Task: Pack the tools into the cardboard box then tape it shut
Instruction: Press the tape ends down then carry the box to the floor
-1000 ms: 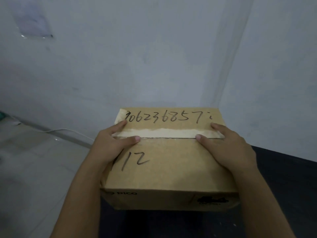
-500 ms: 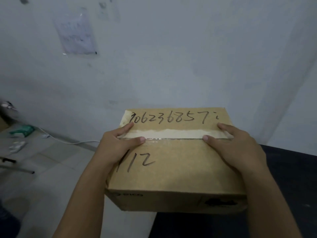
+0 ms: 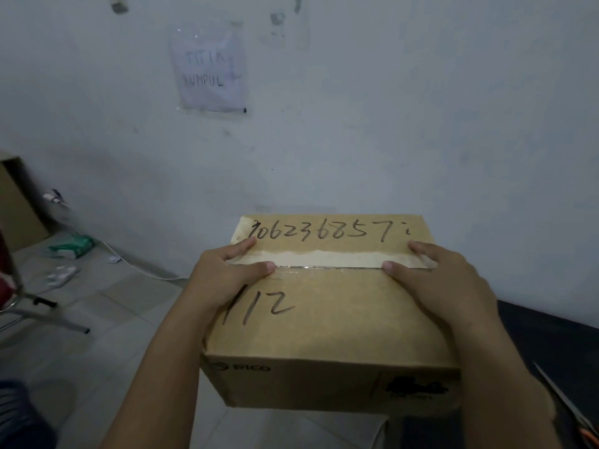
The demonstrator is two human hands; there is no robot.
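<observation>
The closed cardboard box (image 3: 330, 322) has handwritten numbers on its lid. A strip of tape (image 3: 340, 257) runs along its top seam. My left hand (image 3: 223, 273) grips the box's left end, thumb and forefinger lying on the lid beside the tape. My right hand (image 3: 444, 280) grips the right end the same way. The rest of both hands' fingers are hidden down the sides. Most of the box is above the floor, left of the dark table (image 3: 551, 345). No tools show outside the box except scissors (image 3: 570, 406) on the table.
A white wall with a taped paper sign (image 3: 210, 69) stands just behind the box. On the tiled floor to the left lie a green packet (image 3: 73, 246), a white cable (image 3: 139, 270) and a metal chair leg (image 3: 48, 315). A cardboard piece (image 3: 16, 202) leans at far left.
The box and both hands have swung left, from over the dark table to mostly over the floor. My hold on the box is unchanged.
</observation>
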